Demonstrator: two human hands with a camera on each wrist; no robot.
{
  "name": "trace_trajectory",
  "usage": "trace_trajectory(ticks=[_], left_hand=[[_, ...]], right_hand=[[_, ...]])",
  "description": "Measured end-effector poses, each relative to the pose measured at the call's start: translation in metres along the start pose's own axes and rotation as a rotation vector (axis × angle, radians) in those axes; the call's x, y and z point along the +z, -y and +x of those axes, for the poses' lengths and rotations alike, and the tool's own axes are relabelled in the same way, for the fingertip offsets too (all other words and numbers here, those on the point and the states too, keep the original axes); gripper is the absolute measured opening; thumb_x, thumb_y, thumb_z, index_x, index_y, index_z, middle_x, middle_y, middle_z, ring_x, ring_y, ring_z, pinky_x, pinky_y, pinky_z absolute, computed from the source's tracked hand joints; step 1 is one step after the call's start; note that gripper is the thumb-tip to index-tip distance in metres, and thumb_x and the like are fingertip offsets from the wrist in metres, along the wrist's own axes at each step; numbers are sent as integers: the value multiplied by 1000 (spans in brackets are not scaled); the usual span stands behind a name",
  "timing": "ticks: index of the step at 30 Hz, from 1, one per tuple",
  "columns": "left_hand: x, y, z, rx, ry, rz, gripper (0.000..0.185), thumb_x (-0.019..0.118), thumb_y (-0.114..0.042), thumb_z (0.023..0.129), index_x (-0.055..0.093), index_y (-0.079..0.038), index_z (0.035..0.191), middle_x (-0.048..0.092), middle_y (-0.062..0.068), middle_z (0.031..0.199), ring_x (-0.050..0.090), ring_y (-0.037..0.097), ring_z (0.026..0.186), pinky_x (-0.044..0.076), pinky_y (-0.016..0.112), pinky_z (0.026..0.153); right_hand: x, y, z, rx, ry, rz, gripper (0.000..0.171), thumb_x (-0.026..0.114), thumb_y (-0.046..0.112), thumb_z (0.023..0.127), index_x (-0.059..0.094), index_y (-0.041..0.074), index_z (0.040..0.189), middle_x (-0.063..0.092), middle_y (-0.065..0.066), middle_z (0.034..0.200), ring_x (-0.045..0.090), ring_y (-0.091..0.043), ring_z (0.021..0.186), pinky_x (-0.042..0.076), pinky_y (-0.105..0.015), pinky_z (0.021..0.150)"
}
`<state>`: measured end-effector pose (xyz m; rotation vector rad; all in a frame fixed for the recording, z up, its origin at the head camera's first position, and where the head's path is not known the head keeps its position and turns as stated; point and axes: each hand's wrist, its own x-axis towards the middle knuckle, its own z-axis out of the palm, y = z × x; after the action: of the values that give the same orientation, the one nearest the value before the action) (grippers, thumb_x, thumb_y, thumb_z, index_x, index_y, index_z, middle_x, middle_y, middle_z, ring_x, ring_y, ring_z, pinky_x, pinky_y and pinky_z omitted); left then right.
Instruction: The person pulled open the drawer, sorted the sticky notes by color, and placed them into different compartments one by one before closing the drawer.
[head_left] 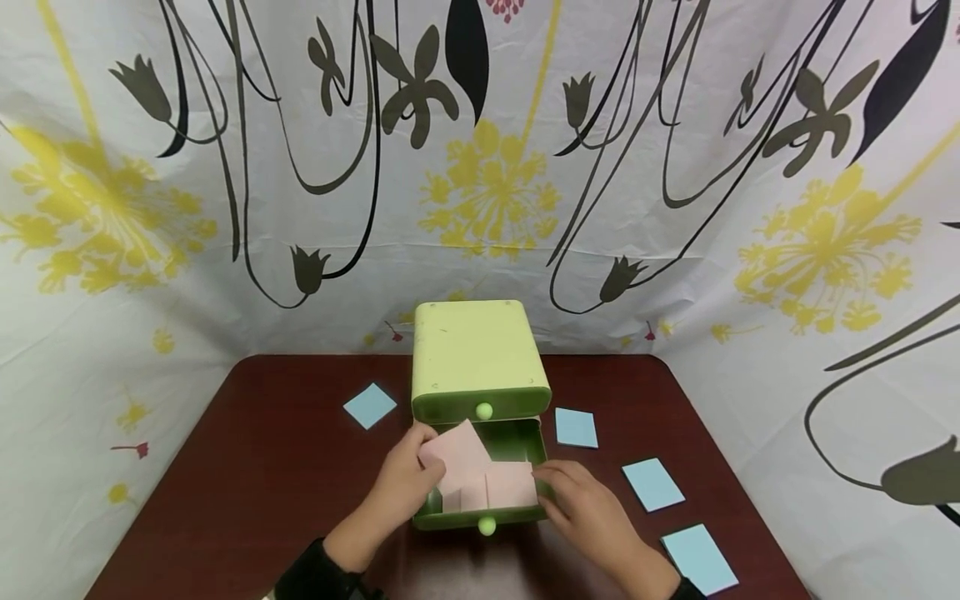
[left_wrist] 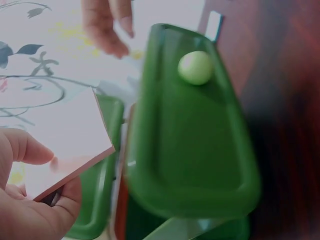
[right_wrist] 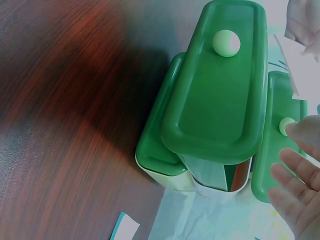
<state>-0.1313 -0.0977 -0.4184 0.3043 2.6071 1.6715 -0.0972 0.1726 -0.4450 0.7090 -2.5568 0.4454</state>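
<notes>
My left hand (head_left: 397, 483) pinches a pink sticky-note pad (head_left: 459, 454) over the pulled-out lower drawer (head_left: 450, 522) of a small green chest (head_left: 480, 346). The left wrist view shows the thumb on the face of that pad (left_wrist: 75, 130) and fingers underneath. More pink pads (head_left: 512, 485) stand inside the drawer, against its front. At the drawer's right side is my right hand (head_left: 588, 508), its fingers loosely bent near the pads. In the right wrist view this hand (right_wrist: 300, 185) holds nothing, its fingers spread apart. The upper drawer, with a round knob (head_left: 483, 412), is closed.
Light-blue sticky-note pads lie on the dark red table (head_left: 285, 483): one (head_left: 370, 406) left of the chest and several to the right, including a near one (head_left: 701, 558). A patterned cloth (head_left: 480, 183) hangs behind and at both sides.
</notes>
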Motion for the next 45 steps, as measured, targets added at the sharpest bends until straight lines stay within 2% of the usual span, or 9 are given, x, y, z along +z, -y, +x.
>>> trace_trajectory(ticks=[5,12,18,20,27,32,37,45], left_hand=[[14,11,5,23,60,45,20,50,3,81,48,-6,99,35,-1,60,31,11,47,33,25,45],[26,24,15,17,81,49,19,52,4,82,49,-3,99,49,4,75,45,15,61,40,26,52],[30,31,19,-18,123,78,22,52,2,83,50,0,105,38,2,67,33,14,52,34,27,52],[31,33,21,-28,124,78,22,53,2,82,50,0,104,38,2,69,33,15,53,34,28,53],[34,36,27,-72,53,51,24,55,2,84,50,3,107,55,10,85,48,21,69,42,31,61],[36,34,29,-85,19,48,29,54,3,86,49,6,114,60,19,99,54,26,80,47,37,68],[40,36,31,-86,-16,87,34,55,3,86,51,8,120,55,29,122,56,35,100,48,48,80],[44,37,31,-50,-51,123,33,59,2,84,54,9,116,47,30,120,55,35,99,48,47,82]], right_hand=[[1,-1,0,12,18,2,34,82,12,75,70,15,106,64,5,110,60,-12,103,56,-30,77],[2,-2,-2,20,17,3,33,82,11,75,70,15,106,64,5,109,60,-12,102,56,-30,77],[2,-2,-3,11,7,2,34,82,12,74,70,16,106,64,5,108,60,-12,102,56,-30,76],[2,-1,-3,14,9,3,34,82,12,74,70,15,106,64,5,108,60,-12,102,56,-30,76],[1,-1,-3,42,36,5,32,81,13,76,70,15,106,64,4,109,60,-12,103,56,-30,77],[2,-2,-4,56,44,3,32,81,14,76,70,15,107,64,5,109,60,-12,103,55,-31,78],[3,-3,-6,34,15,-3,33,82,13,75,70,15,106,64,5,108,60,-12,102,55,-30,77],[4,-4,-7,20,1,7,35,82,10,73,70,13,106,64,5,108,60,-12,101,55,-30,76]])
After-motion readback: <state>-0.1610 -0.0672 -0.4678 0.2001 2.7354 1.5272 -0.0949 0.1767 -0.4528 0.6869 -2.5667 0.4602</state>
